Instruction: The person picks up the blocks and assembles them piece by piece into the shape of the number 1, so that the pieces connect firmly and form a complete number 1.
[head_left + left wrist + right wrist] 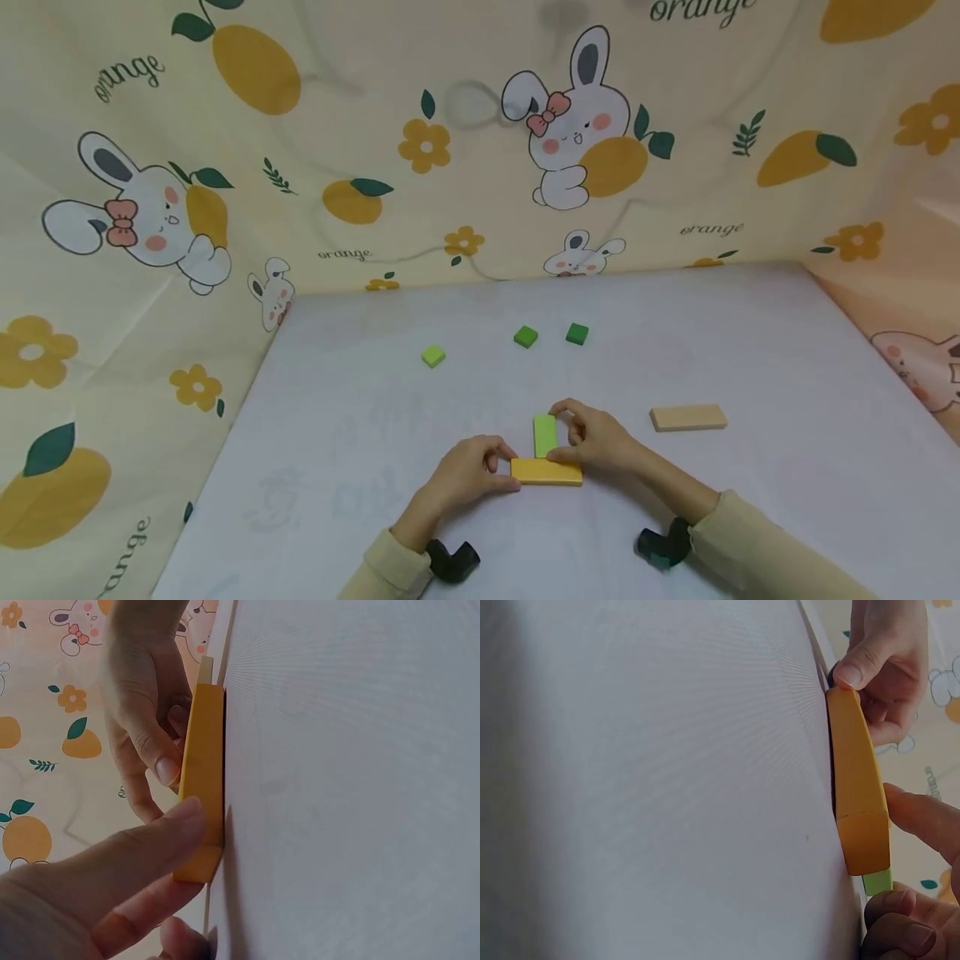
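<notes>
A yellow rectangular block [546, 472] lies crosswise on the white tabletop, its long near face showing in the left wrist view. The left hand [467, 471] pinches its left end between thumb and fingers. Against the middle of its far side stands the end of a light green block [544, 436], which points away and forms a T with it. The right hand [600, 437] grips this green block, index finger at its far right corner and thumb at its near end, close to the yellow edge. In the right wrist view the green block [878, 883] is mostly hidden behind the yellow one.
Farther back lie three small square pieces: a light green one [432, 356], a mid-green one [526, 337] and a dark green one [577, 333]. A plain wooden block [688, 417] lies to the right. A printed cloth [480, 175] hangs behind the white table [337, 400].
</notes>
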`<state>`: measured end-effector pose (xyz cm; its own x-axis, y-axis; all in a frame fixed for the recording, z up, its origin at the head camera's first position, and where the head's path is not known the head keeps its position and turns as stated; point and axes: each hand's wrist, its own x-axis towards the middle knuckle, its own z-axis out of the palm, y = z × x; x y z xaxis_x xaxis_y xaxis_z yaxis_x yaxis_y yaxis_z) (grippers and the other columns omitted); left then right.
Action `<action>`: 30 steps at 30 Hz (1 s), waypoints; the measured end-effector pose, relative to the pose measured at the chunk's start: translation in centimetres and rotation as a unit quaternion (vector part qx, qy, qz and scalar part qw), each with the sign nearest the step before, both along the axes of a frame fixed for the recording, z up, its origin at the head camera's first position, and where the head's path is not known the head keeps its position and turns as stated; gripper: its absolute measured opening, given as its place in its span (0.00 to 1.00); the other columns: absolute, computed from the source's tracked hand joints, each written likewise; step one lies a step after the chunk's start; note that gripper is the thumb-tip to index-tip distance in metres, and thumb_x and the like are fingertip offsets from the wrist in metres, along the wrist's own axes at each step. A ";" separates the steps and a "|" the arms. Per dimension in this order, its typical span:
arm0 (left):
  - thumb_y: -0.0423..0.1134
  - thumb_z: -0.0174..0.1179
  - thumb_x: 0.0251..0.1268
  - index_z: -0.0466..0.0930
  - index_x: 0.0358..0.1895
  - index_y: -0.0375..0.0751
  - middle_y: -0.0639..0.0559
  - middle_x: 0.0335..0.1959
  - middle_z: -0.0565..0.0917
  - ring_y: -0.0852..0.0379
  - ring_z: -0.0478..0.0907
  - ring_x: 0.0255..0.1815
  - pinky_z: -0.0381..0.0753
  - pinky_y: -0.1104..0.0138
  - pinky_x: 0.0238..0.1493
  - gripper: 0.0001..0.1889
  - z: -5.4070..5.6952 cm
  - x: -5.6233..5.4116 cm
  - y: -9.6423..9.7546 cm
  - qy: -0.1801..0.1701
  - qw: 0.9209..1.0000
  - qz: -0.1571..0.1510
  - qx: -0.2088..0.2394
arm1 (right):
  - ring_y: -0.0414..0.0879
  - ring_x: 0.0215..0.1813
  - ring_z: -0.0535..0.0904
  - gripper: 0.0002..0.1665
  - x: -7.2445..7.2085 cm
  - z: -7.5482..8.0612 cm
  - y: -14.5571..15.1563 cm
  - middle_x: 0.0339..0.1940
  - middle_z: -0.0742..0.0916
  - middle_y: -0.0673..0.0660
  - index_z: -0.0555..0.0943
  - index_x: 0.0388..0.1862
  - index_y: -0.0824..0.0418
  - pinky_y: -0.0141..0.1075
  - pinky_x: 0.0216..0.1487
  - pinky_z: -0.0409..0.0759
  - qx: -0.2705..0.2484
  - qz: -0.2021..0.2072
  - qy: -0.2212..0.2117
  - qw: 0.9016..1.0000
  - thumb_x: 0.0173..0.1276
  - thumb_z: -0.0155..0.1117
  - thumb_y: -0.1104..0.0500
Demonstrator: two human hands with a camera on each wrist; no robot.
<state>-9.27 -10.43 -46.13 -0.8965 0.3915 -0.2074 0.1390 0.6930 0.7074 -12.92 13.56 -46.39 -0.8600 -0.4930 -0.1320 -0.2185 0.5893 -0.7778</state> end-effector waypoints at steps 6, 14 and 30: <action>0.44 0.73 0.49 0.84 0.41 0.44 0.61 0.20 0.69 0.66 0.61 0.22 0.60 0.75 0.26 0.15 0.0 -0.1 0.1 0.003 1.000 0.003 0.003 | 0.34 0.20 0.62 0.33 -0.3 0.0 0.1 0.17 0.69 0.46 0.72 0.57 0.61 0.26 0.25 0.61 0.001 0.003 -0.004 1.000 0.56 0.74 0.51; 0.44 0.74 0.49 0.84 0.41 0.45 0.61 0.20 0.68 0.66 0.61 0.22 0.59 0.75 0.26 0.16 -0.1 0.0 0.1 -0.006 1.000 0.010 0.000 | 0.34 0.20 0.62 0.33 -0.2 -0.2 0.0 0.17 0.69 0.46 0.71 0.57 0.61 0.26 0.25 0.61 -0.003 0.001 -0.012 1.000 0.56 0.74 0.51; 0.43 0.73 0.49 0.84 0.42 0.43 0.59 0.21 0.69 0.65 0.62 0.23 0.60 0.75 0.27 0.16 0.2 0.0 -0.1 0.003 1.000 0.003 -0.001 | 0.34 0.21 0.64 0.35 -0.4 0.0 -0.1 0.18 0.70 0.47 0.70 0.59 0.64 0.26 0.26 0.64 -0.020 0.001 -0.029 0.999 0.57 0.74 0.53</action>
<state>-9.25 -10.49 -45.91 -0.8996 0.3862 -0.2040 0.1389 0.6958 0.7047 -13.31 13.49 -46.35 -0.8507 -0.5001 -0.1619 -0.1726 0.5567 -0.8126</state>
